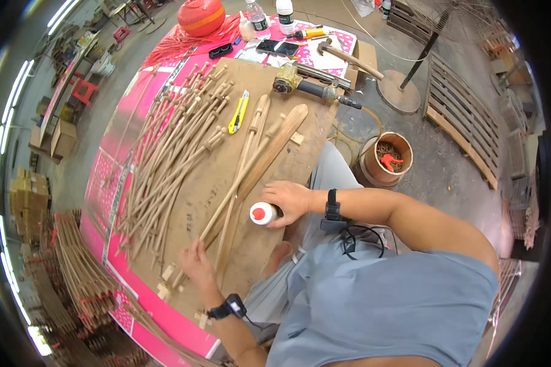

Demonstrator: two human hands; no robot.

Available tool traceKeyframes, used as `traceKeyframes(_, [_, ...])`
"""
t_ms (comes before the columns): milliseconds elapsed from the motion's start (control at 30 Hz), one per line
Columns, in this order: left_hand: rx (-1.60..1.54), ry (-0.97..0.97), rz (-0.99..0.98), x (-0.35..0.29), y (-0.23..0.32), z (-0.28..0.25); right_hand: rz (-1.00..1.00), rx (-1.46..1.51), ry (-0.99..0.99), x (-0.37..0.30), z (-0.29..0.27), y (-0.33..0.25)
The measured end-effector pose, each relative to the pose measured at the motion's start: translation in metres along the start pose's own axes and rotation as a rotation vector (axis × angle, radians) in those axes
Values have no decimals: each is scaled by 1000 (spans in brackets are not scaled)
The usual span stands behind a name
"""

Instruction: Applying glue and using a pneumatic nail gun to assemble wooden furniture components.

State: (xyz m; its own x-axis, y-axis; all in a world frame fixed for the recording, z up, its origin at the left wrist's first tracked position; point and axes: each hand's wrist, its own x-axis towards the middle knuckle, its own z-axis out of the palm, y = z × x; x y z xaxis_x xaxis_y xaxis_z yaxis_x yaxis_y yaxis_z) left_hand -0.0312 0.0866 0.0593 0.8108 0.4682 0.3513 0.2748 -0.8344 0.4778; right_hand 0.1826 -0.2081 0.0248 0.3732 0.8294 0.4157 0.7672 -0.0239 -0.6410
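Observation:
My right hand grips a white glue bottle with a red cap, held on its side just above the brown board. My left hand pinches the near end of a long thin wooden stick that lies diagonally across the board. Beside it lie flat curved wooden slats. Both wrists wear black bands.
A big pile of wooden sticks covers the board's left. A yellow utility knife, a pneumatic tool, a hammer, bottles and an orange ball lie further back. A brown bucket stands on the floor at right.

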Motion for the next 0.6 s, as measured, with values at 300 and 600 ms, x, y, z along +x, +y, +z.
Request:
traceKeyframes(300, [68, -26, 57, 1, 2, 35, -1, 24, 20, -2, -5, -3])
traceKeyframes(600, [7, -22, 23, 15, 36, 47, 8, -17, -10, 3, -9, -7])
